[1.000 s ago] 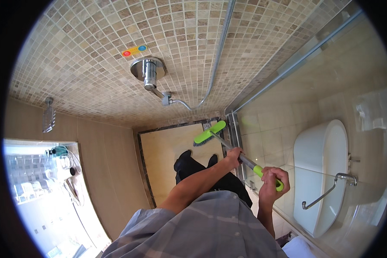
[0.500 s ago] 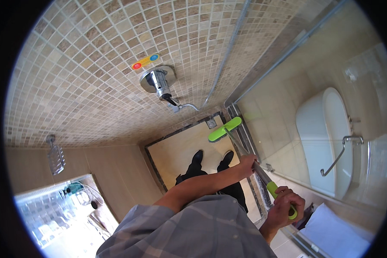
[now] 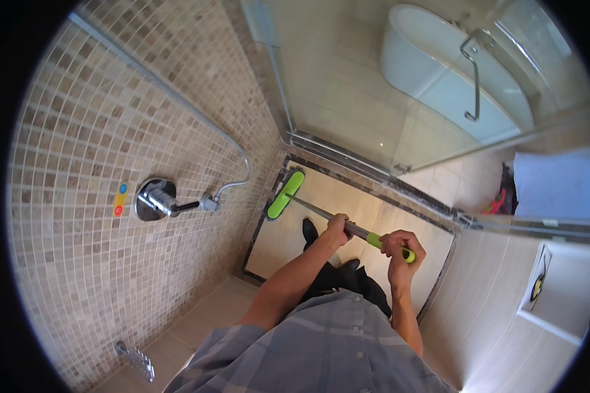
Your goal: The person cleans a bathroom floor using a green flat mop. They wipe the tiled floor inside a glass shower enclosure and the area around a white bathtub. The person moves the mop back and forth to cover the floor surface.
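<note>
Both my hands grip a long-handled floor brush. Its green head (image 3: 286,195) with grey bristles rests on the beige shower floor (image 3: 269,252), in the far left corner by the dark stone border. My left hand (image 3: 339,229) is closed round the grey metal pole (image 3: 316,209), about halfway along what shows. Closer to me and to the right, my right hand (image 3: 403,249) wraps the green grip (image 3: 375,240) near its end. The pole slants down and leftward from my hands to the head. My black shoes (image 3: 310,230) stand just this side of the brush.
A chrome shower mixer (image 3: 156,199) and a hose (image 3: 200,118) are on the mosaic wall at left. Beyond the metal door track (image 3: 347,157) stand a glass panel and a white bathtub (image 3: 432,56). A wire soap basket (image 3: 137,361) hangs lower left; a wall niche (image 3: 564,288) lies right.
My view has turned to the right. The brush head has gone from beside the door track to the corner by the mosaic wall. Both hands keep their hold on the brush.
</note>
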The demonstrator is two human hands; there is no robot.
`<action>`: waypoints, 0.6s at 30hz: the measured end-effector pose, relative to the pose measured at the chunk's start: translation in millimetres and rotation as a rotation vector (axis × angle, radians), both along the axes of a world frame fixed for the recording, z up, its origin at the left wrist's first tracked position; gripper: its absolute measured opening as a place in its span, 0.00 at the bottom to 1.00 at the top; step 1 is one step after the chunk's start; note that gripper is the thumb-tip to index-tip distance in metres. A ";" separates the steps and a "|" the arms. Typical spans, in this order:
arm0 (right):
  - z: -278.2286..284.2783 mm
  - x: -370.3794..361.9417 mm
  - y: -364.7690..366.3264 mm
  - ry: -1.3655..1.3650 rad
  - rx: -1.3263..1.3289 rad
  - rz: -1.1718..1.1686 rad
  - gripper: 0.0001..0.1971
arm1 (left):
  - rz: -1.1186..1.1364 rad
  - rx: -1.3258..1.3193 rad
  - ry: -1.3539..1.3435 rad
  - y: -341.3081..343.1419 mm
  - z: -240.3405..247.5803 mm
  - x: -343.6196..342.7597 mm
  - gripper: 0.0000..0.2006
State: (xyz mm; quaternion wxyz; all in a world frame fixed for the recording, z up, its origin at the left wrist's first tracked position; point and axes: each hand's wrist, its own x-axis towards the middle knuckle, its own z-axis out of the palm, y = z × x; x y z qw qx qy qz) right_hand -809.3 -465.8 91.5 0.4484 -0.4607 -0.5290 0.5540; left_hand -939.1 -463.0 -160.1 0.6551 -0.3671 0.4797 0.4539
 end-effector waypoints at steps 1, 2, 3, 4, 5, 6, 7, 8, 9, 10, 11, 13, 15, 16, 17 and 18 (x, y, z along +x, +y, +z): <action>-0.7 15.9 -4.0 0.016 -0.001 -0.030 0.03 | -0.052 -0.015 0.011 0.6 3.6 17.2 0.04; -0.4 32.5 -8.0 0.031 0.004 -0.053 0.03 | -0.084 -0.002 0.011 1.4 2.4 34.0 0.04; -3.4 47.2 -13.8 0.035 0.030 -0.072 0.02 | -0.104 0.007 0.014 -1.5 -0.8 50.0 0.04; -2.4 60.0 -21.3 -0.004 0.034 -0.109 0.02 | -0.123 0.016 0.017 -3.3 -4.1 65.7 0.04; 2.8 72.7 -29.1 -0.046 0.035 -0.159 0.02 | -0.222 0.050 0.030 -2.3 4.2 83.8 0.05; 10.9 82.0 -36.7 -0.079 0.036 -0.195 0.02 | -0.231 0.078 -0.014 -4.3 2.3 99.2 0.03; 19.7 90.8 -43.5 -0.117 0.033 -0.230 0.02 | -0.263 0.104 -0.029 -6.2 0.9 116.8 0.03; 24.1 102.7 -50.4 -0.150 0.055 -0.262 0.02 | -0.305 0.138 -0.052 -4.7 5.7 135.7 0.03; 28.8 111.1 -55.5 -0.167 0.079 -0.279 0.01 | -0.336 0.161 -0.061 -4.2 9.1 149.3 0.03; 32.6 118.6 -60.8 -0.183 0.102 -0.296 0.01 | -0.367 0.184 -0.070 -3.4 12.1 161.6 0.03; 37.0 129.0 -64.5 -0.209 0.156 -0.241 0.01 | -0.398 0.214 -0.087 -1.8 12.9 179.3 0.04; 41.0 148.7 -72.2 -0.173 0.275 -0.167 0.02 | -0.323 0.255 -0.059 -8.1 16.0 215.0 0.04; 46.1 174.9 -77.9 -0.103 0.417 -0.147 0.02 | -0.262 0.270 0.011 -18.6 30.3 248.4 0.06; 49.2 186.6 -81.2 -0.066 0.486 -0.139 0.02 | -0.269 0.258 0.003 -21.1 41.5 260.4 0.05; 55.0 194.5 -83.0 0.021 0.519 -0.195 0.02 | -0.286 0.244 -0.005 -22.6 64.2 270.4 0.05; 59.2 206.2 -87.6 0.040 0.494 -0.239 0.03 | -0.295 0.229 -0.012 -23.5 83.4 277.7 0.06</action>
